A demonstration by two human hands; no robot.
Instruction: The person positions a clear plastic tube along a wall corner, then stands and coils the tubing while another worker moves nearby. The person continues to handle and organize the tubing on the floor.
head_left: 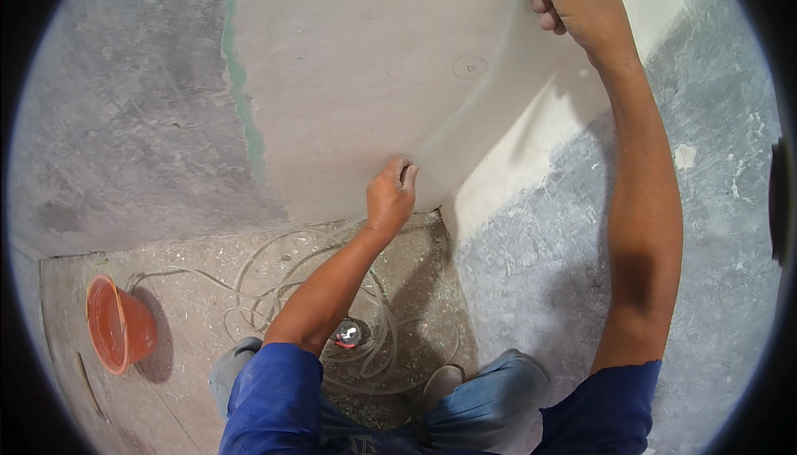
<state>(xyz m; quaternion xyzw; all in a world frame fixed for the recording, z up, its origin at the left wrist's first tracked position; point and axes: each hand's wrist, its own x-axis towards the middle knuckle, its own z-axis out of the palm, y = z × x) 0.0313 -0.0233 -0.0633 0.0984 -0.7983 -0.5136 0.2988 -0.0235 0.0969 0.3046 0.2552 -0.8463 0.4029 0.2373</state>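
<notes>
Clear hose [466,108], right fingers [545,2] pinching it, left fingers [408,174] too, circled triangle [471,67] on wall [340,106]

- Hose [388,335]: clear, bendy plastic with a soft sheen, coiled on the floor.
- Pale wall coat [349,81]: matt and mostly smooth, with small nicks.
- Green strip [238,81] along its ragged left edge: flat, matt.
- Left grey wall [141,98]: matt, streaked and mottled.
- Right grey wall [706,239]: rough-looking, blotchy, with whitish flecks.
- Floor [187,314]: dull, gritty, concrete-like, strewn with pale chips.
- Bucket [141,322], near left: smooth orange plastic.
- Rounded clear object [349,335]: glossy; glass or plastic, unclear which.
- Sleeves [274,397]: blue matt cloth.
- Trousers [490,384]: faded denim-like cloth.
</notes>
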